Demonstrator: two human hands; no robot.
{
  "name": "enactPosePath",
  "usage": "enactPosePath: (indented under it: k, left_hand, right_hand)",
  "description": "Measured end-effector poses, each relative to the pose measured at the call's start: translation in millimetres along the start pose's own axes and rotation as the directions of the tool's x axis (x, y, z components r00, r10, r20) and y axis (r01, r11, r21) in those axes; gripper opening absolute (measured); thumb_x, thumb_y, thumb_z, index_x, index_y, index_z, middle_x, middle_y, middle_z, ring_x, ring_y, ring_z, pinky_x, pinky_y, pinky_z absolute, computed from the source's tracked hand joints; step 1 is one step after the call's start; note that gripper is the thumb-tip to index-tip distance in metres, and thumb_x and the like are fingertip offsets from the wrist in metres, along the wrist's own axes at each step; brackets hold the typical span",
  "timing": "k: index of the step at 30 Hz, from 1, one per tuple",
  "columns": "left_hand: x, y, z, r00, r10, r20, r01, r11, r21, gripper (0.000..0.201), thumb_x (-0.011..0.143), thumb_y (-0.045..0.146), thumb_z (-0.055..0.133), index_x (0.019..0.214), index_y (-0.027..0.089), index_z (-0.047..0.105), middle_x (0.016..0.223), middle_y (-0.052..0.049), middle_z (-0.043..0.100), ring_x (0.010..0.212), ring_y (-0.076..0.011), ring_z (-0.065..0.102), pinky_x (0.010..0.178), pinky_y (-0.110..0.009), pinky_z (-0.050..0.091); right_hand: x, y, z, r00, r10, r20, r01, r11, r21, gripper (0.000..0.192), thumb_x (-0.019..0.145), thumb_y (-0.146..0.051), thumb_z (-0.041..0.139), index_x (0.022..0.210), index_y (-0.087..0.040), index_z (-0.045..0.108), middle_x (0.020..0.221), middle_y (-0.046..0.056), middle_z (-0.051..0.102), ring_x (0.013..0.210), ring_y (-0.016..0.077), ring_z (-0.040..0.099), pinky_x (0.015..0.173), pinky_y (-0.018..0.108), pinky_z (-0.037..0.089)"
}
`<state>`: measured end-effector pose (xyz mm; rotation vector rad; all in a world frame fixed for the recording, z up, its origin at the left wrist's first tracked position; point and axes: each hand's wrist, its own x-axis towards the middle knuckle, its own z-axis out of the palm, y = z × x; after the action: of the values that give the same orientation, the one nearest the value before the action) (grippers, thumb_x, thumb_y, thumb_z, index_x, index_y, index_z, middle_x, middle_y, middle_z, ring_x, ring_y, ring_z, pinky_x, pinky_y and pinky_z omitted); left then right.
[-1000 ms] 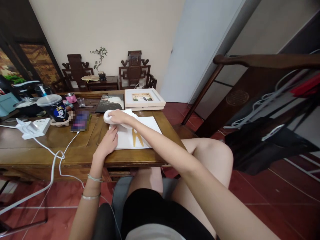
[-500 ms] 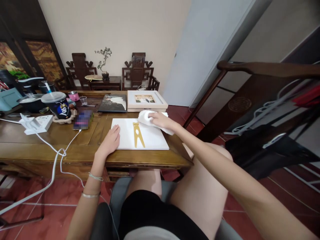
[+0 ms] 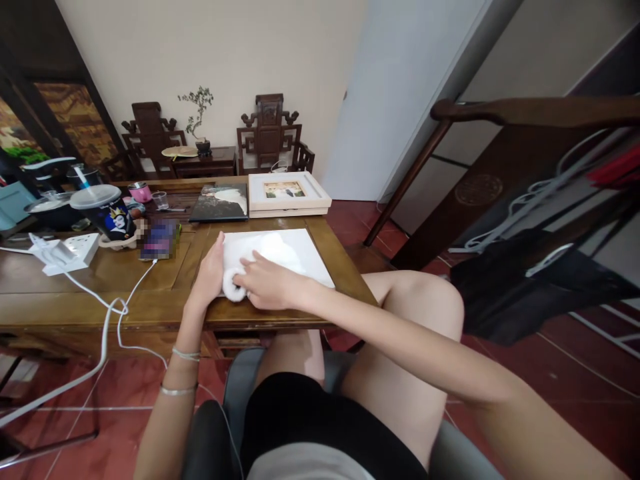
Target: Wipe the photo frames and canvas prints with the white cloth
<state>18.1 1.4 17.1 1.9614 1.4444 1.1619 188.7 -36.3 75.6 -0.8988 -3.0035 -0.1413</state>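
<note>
A flat white board (image 3: 316, 257) lies on the wooden table in front of me. My right hand (image 3: 270, 283) presses a bunched white cloth (image 3: 277, 250) onto its left and middle part, fingers bent into the cloth. One end of the cloth curls into a loop near the board's lower left corner. Along the board's left edge rests my left hand (image 3: 213, 270), its fingers stretched out and touching the side. The yellow figure on the board is hidden under the cloth and my right hand.
Behind the board are a dark picture panel (image 3: 220, 202) and a pale framed picture box (image 3: 290, 193). To the left lie a phone (image 3: 159, 242) on a cable, a lidded cup (image 3: 113, 213) and a white power strip (image 3: 83, 252). A wooden chair (image 3: 480, 193) stands at right.
My right hand has swept the cloth from the board's far right to its near left, covering the yellow figure. My left hand has shifted up, onto the left edge.
</note>
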Motion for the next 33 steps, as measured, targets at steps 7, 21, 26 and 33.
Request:
enactPosePath:
  k: [7,21,26,33]
  left_hand:
    - [-4.1,-8.4,7.6,0.99,0.042,0.137,-0.071,0.973,0.218,0.062,0.1,0.048,0.026,0.139,0.007,0.051,0.151,-0.018,0.047,0.146,-0.0257,0.037,0.123,-0.042,0.025]
    - [-2.5,-12.7,3.7,0.967,0.086,0.24,-0.159,0.939,0.305,0.061,0.096,0.046,0.037,0.142,0.006,0.048,0.155,-0.019,0.04,0.147,-0.0297,0.033,0.123,-0.046,0.024]
    - [-1.2,-19.3,5.4,0.968,0.078,0.24,-0.154,0.934,0.321,0.06,0.096,0.043,0.036,0.142,0.006,0.048,0.155,-0.019,0.04,0.147,-0.0291,0.033,0.123,-0.046,0.024]
    - [-1.7,-18.1,6.0,0.969,0.053,0.242,-0.132,0.938,0.321,0.056,0.096,0.034,0.034,0.14,0.003,0.048,0.155,-0.021,0.039,0.148,-0.0277,0.032,0.124,-0.044,0.023]
  right_hand:
    - [-48.8,4.6,-28.3,0.967,0.212,0.138,-0.231,0.963,0.138,0.034,0.08,-0.009,0.045,0.103,-0.016,0.069,0.091,0.012,0.071,0.085,0.0263,0.063,0.071,0.032,0.038]
    - [67.5,78.4,-8.1,0.951,0.31,-0.005,-0.295,0.909,0.294,0.037,0.084,-0.013,0.044,0.112,-0.009,0.069,0.121,0.015,0.07,0.101,0.0245,0.062,0.08,0.026,0.04]
    - [64.3,88.1,-3.7,0.936,0.347,-0.065,-0.31,0.896,0.316,0.041,0.081,-0.007,0.039,0.11,-0.007,0.069,0.124,0.016,0.068,0.105,0.0241,0.06,0.087,0.026,0.041]
    - [-16.3,139.6,13.0,0.836,0.541,-0.096,-0.482,0.806,0.345,0.04,0.073,-0.009,0.041,0.101,-0.009,0.069,0.108,0.016,0.071,0.093,0.0271,0.06,0.081,0.032,0.043]
